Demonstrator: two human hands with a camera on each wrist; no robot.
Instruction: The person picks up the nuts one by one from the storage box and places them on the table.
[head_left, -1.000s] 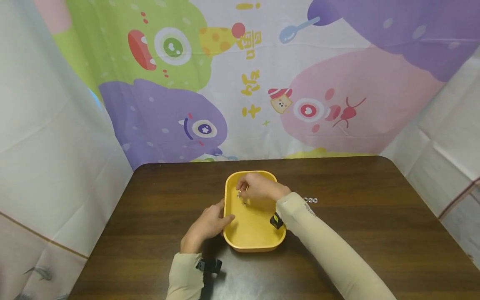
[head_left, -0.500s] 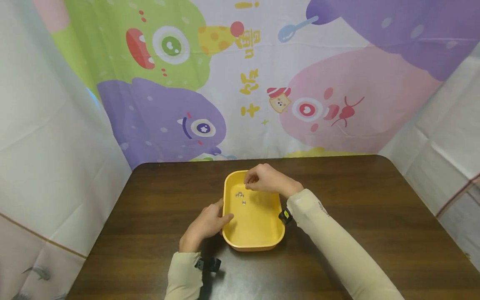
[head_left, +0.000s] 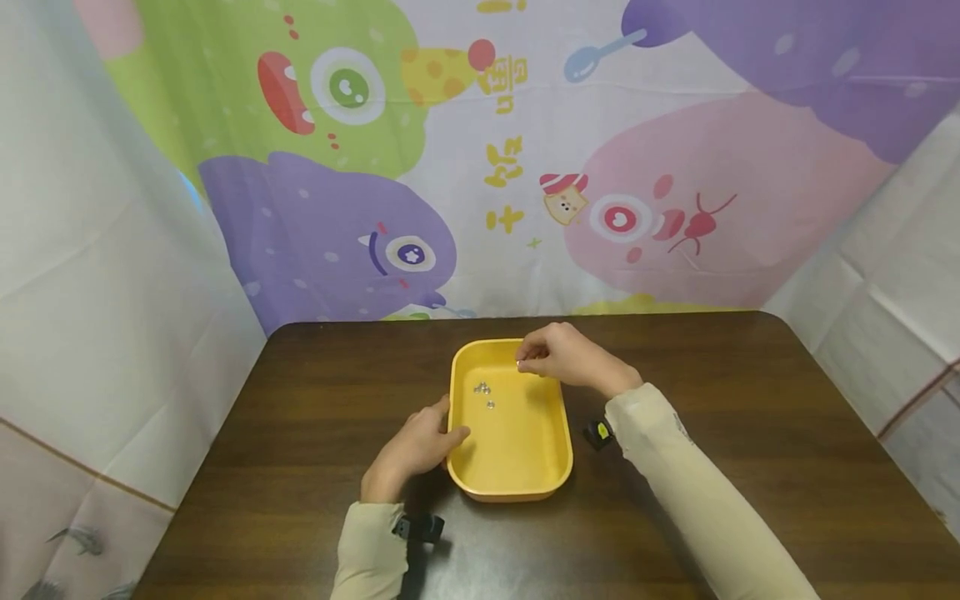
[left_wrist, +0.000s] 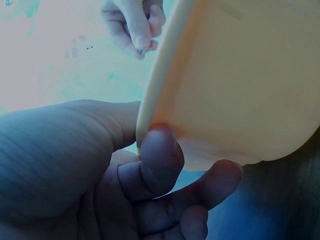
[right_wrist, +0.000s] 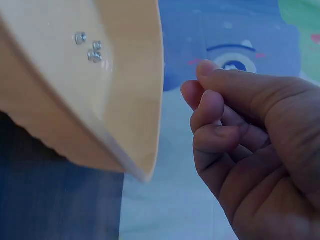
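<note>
A yellow plastic tray (head_left: 510, 450) stands on the table, with several small silvery metal nuts (head_left: 482, 388) grouped toward its far left part and a single nut (head_left: 491, 405) just nearer. My left hand (head_left: 416, 442) grips the tray's left wall, thumb over the rim and fingers outside. Above the far right rim, my right hand (head_left: 573, 357) pinches a small shiny nut (head_left: 519, 363) between thumb and forefinger. The right wrist view barely shows that nut, though nuts (right_wrist: 94, 55) lie in the tray beside the hand.
The dark wooden table (head_left: 315, 417) reaches back to a cartoon-printed cloth (head_left: 517, 275). Pale cloth hangs at the left (head_left: 112, 292) and right (head_left: 900, 275). Black wrist cameras (head_left: 420, 529) sit by each cuff.
My right hand has lifted from the nuts in the tray and moved right to the far right rim, pinching one nut. The left hand stays on the tray. The row of nuts at right is now hidden.
</note>
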